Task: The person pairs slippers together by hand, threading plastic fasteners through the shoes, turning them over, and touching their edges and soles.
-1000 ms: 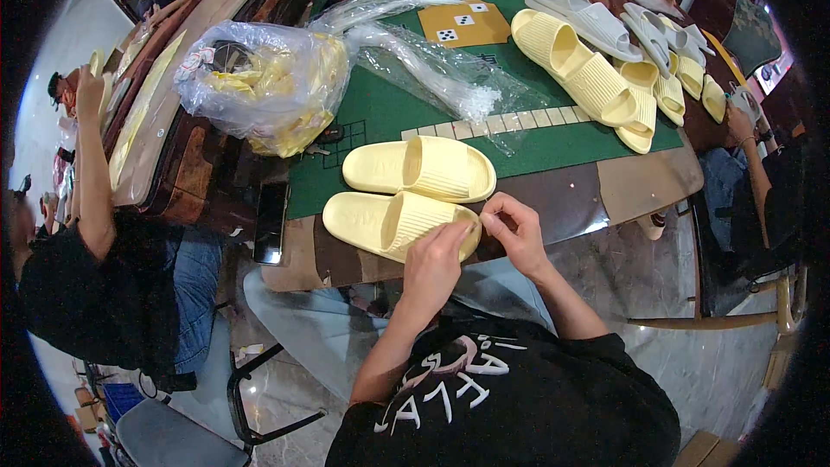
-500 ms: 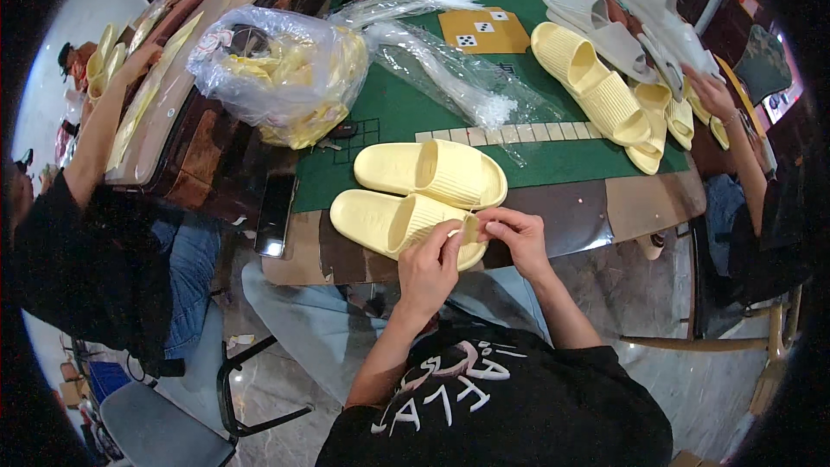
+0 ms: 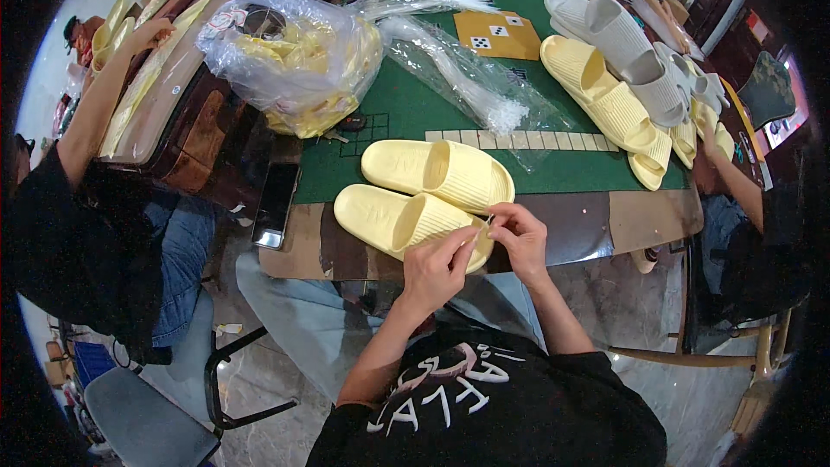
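Observation:
A pair of pale yellow slide slippers lies side by side on the near table edge, toes to the right: the far slipper [image 3: 393,164] and the near slipper [image 3: 367,207], both with ribbed straps. My left hand [image 3: 437,268] is closed in a pinch at the near slipper's toe; what its fingertips hold is too small to make out. Opposite it, close to both toes, my right hand [image 3: 519,238] pinches a thin pale tie [image 3: 490,220]. The fingertips of both hands almost meet, and they partly hide the near toe.
A clear bag [image 3: 290,60] of yellow packaging stands at left, a phone [image 3: 277,203] below it. Plastic-wrapped white ties [image 3: 458,78] lie mid-table. Yellow slippers [image 3: 596,91] and grey slippers [image 3: 627,47] are piled at right. Co-workers sit at both sides.
A small yellow piece showed between my fingers earlier; now a thin pale tie shows at my right fingertips. The right-hand co-worker's hand has moved lower, to the yellow slippers. The view has shifted slightly.

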